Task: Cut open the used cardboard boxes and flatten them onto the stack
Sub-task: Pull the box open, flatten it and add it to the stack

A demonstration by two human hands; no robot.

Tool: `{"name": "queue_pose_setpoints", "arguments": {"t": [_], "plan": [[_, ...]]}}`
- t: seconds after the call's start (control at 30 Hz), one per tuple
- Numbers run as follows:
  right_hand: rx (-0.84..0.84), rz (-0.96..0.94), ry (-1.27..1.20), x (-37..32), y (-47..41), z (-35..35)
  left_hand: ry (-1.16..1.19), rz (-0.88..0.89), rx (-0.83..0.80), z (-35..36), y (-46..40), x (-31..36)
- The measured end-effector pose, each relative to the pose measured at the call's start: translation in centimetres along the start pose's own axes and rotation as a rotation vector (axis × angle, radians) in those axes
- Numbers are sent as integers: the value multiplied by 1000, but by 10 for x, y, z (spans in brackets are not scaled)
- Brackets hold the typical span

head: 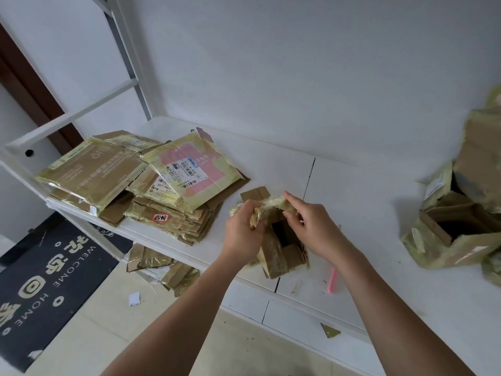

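We see a small box (282, 245) standing on the white table (366, 213), near its front edge and roughly at centre, with its top open and dark inside. Yellowish tape (271, 203) covers its upper flaps. The left hand (241, 229) grips the taped flap on the box's left side, fingers curled around it. The right hand (309, 226) pinches the tape at the box's top right, with the index finger extended along the tape strip. Both hands are clamped on the same box, close together but not touching. The stack (141, 180) of flattened boxes lies on the table's left end, well apart from the box in hand; its top piece carries a pink panel and a white shipping label. A pink cutter (332, 280) lies on the table just beside the right forearm, partly hidden by it. More unopened taped boxes (461, 226) stand at the right end of the table. Cardboard scraps (162, 267) lie on the floor below the table, beside a dark doormat (48, 280).
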State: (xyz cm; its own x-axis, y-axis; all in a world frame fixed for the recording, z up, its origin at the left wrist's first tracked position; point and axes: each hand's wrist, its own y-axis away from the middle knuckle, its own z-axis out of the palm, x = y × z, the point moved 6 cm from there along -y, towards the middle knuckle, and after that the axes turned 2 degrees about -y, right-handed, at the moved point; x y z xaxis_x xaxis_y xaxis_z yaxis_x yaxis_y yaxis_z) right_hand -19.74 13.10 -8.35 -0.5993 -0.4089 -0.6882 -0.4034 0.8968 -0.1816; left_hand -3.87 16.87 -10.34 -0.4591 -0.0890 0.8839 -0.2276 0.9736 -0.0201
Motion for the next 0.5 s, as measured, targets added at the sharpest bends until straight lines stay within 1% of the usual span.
{"name": "queue_pose_setpoints", "arguments": {"t": [0.13, 0.23, 0.3, 0.37, 0.43, 0.5], "plan": [[-34, 13, -2, 3, -2, -1, -36, -8, -5, 0, 1, -1], [15, 42, -98, 6, -1, -6, 26, -86, -3, -10, -4, -13], [45, 49, -106, 7, 3, -6, 46, -79, -36, -16, -5, -16], [116, 73, -138, 12, 6, -4, 62, -81, -50, -19, -5, -18], [229, 166, -231, 20, 10, -2, 71, -83, -52, -18, -6, -15], [365, 256, -232, 27, 18, -2, 76, -91, -50, -15, -7, -13]]}}
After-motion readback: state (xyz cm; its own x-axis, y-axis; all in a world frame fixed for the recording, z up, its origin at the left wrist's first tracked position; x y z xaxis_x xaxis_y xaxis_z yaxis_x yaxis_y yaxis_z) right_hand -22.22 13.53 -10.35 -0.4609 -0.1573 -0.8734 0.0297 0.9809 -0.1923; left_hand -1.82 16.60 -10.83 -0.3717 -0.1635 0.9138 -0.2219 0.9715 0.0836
